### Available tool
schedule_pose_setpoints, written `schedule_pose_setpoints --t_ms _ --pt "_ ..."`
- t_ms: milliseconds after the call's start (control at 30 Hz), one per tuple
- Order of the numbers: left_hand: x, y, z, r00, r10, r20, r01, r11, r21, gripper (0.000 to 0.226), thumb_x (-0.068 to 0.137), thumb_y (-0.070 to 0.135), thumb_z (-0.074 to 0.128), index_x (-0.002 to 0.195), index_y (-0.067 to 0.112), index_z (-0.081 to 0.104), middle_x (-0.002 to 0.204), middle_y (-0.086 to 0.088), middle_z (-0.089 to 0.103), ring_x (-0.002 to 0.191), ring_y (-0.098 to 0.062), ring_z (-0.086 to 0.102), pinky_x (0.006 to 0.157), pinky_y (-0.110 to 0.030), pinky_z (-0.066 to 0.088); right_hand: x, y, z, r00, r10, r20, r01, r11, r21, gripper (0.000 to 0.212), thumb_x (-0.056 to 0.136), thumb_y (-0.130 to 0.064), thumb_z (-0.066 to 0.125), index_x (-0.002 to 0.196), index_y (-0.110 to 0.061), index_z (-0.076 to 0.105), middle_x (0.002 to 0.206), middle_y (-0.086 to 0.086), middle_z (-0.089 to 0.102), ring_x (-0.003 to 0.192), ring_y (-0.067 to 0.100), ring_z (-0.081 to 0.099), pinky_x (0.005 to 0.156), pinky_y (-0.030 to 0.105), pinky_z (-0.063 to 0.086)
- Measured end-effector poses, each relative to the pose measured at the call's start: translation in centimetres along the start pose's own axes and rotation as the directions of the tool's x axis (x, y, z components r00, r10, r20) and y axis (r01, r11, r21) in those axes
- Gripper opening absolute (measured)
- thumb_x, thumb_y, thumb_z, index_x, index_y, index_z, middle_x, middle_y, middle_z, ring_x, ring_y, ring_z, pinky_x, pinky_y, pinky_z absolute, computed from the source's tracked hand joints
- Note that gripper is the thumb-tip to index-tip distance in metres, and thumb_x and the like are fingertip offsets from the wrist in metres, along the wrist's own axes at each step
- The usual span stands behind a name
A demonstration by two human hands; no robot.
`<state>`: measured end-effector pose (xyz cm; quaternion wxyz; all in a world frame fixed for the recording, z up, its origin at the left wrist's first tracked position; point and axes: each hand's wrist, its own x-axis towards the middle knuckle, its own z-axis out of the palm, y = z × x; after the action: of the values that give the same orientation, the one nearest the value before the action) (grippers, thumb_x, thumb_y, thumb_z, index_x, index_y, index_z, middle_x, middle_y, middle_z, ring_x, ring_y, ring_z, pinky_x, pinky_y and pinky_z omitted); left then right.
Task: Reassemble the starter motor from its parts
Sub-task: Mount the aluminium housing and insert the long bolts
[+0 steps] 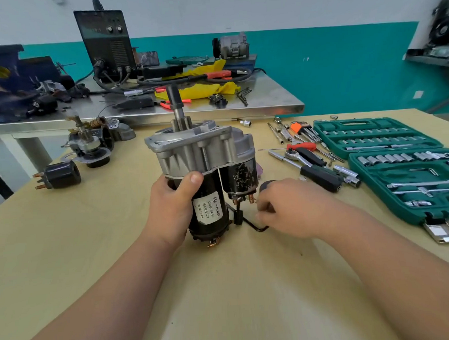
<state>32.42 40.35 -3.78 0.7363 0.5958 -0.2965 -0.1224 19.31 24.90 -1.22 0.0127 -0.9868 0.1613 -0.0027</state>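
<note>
Starter motor (205,176) standing nose-up near the middle of the pale wooden bench (92,256), pinion shaft (175,102) pointing upward and its rear end resting on the surface. The left hand (173,207) is the steadying grip, wrapped firmly round the black cylindrical motor body just below the drive-end housing, thumb across the front. The right hand (294,207) is curled at the base of the solenoid (241,178), its fingers around what appears to be a dark tool handle beside the copper terminal studs (251,197); exactly what it clasps cannot be told with certainty. A bent black lead (250,224) runs from the terminals toward that hand. Likely faults from here: the unit is tall on a narrow foot, so a sideways push at the terminals could tip it if the left grip slackens; the soft copper threads could be crossed or stripped by a misaligned or over-tightened fastener; the lead could be pinched or kinked. Materials: the housing is cast aluminium, matt grey, ribbed and flanged with long through-bolts; the motor body is smooth black-painted steel bearing a white printed label; the solenoid casing is black with scuffed, flaking paint. A second loose solenoid (60,175) and other dismantled parts (90,146) lie well apart at left; the green socket set (401,159) and ratchet (307,159) lie at right.
</note>
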Motion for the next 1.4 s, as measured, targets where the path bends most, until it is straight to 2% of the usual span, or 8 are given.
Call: schedule_pose_setpoints --t_ms 200,700,833,967,1100,1167,1267,1400 --pt "0.2 0.5 -0.2 0.993 -0.094 -0.072 0.086 0.989 -0.118 0.096 0.052 0.056 0.068 0.114 -0.015 0.051 0.096 -0.027 0.061 0.097 -0.050 0.063 0.081 -0.066 0.051 0.3 0.7 -0.5 0.993 0.059 0.107 -0.036 0.978 -0.208 0.013 0.091 -0.035 0.053 0.086 -0.025 0.057 0.075 -0.005 0.054 0.071 0.017 0.057 0.052 0.027 0.042" --pt "0.5 -0.2 -0.3 1.000 0.017 0.007 -0.018 0.999 0.048 0.051 0.059 0.053 0.064 0.085 0.009 0.065 0.074 -0.001 0.068 0.076 -0.020 0.068 0.073 -0.050 0.057 -0.1 1.4 -0.6 0.997 0.055 0.051 -0.048 0.990 -0.134 0.008 0.091 -0.035 0.050 0.091 -0.028 0.053 0.090 -0.007 0.055 0.078 0.013 0.055 0.065 0.032 0.053" --pt "0.5 -0.1 -0.4 1.000 0.024 0.011 -0.024 0.999 0.036 0.056 0.059 0.054 0.065 0.086 0.005 0.065 0.077 -0.006 0.068 0.077 -0.024 0.067 0.075 -0.054 0.055 0.2 -1.5 0.5 0.999 -0.007 -0.039 0.004 0.996 -0.094 0.037 0.090 -0.055 0.046 0.069 -0.025 0.046 0.077 -0.006 0.046 0.066 0.014 0.049 0.051 0.029 0.042" --pt "0.4 0.1 -0.1 0.998 0.056 0.025 -0.057 0.998 0.036 0.067 0.060 0.051 0.063 0.088 -0.010 0.058 0.078 -0.012 0.064 0.077 -0.027 0.064 0.075 -0.059 0.053 0.8 -2.1 1.2 0.995 0.077 0.064 -0.066 0.986 -0.154 0.030 0.091 -0.023 0.049 0.064 -0.022 0.037 0.069 -0.004 0.043 0.059 0.017 0.046 0.046 0.026 0.032" --pt "0.5 0.0 -0.2 0.997 0.067 0.038 -0.069 0.996 0.063 0.058 0.061 0.049 0.062 0.075 -0.007 0.055 0.068 -0.005 0.059 0.069 -0.020 0.060 0.067 -0.050 0.053 0.1 -1.0 0.7 0.991 0.118 0.058 -0.106 0.978 -0.177 0.025 0.091 -0.029 0.045 0.068 -0.022 0.038 0.072 -0.003 0.049 0.066 0.018 0.052 0.047 0.027 0.035" --pt "0.4 -0.1 -0.2 0.996 0.069 0.053 -0.072 0.994 0.076 0.046 0.061 0.049 0.062 0.071 0.005 0.059 0.067 0.003 0.062 0.069 -0.017 0.062 0.067 -0.044 0.053 -0.2 0.5 -0.3 0.991 0.135 0.019 -0.134 0.989 -0.055 0.016 0.091 -0.030 0.045 0.078 -0.021 0.048 0.074 -0.001 0.056 0.064 0.015 0.054 0.047 0.029 0.038" --pt "0.4 -0.1 -0.3 0.994 0.076 0.081 -0.083 0.993 0.079 0.038 0.061 0.051 0.063 0.074 0.016 0.062 0.068 0.008 0.066 0.071 -0.012 0.065 0.067 -0.036 0.055 -0.6 2.7 -2.0 0.977 0.189 -0.101 -0.125 0.885 0.449 0.010 0.092 -0.019 0.051 0.094 -0.028 0.057 0.068 -0.005 0.066 0.053 0.000 0.058 0.044 0.016 0.038" --pt "0.3 0.0 -0.4 0.995 0.075 0.072 -0.081 0.993 0.087 0.044 0.061 0.053 0.063 0.078 0.012 0.062 0.070 0.006 0.066 0.074 -0.016 0.065 0.069 -0.043 0.056 -0.4 3.6 -4.2 0.924 0.262 -0.279 0.164 0.388 0.907 0.025 0.093 -0.004 0.056 0.084 -0.021 0.072 0.063 -0.003 0.067 0.057 0.007 0.061 0.056 0.020 0.050"
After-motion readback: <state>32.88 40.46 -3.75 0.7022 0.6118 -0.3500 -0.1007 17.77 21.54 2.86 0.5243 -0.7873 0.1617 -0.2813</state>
